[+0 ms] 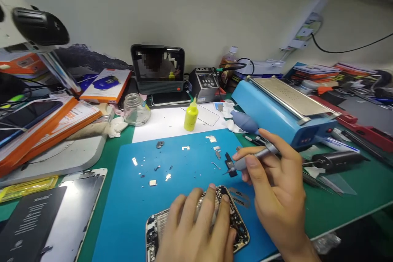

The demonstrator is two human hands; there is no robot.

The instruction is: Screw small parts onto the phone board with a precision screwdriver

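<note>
Two bare hands [196, 229], no sleeves

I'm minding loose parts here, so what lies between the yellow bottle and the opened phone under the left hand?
In the head view, the blue mat with scattered small metal plates and screws lies between the yellow bottle and the opened phone.

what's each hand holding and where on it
Right hand pinches a screwdriver along its grey handle; left hand presses flat on the opened phone, not gripping it.

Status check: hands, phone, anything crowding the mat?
Left hand flat on opened phone. Right hand grips screwdriver, tip above mat. Loose screws and brackets scattered nearby.
</note>
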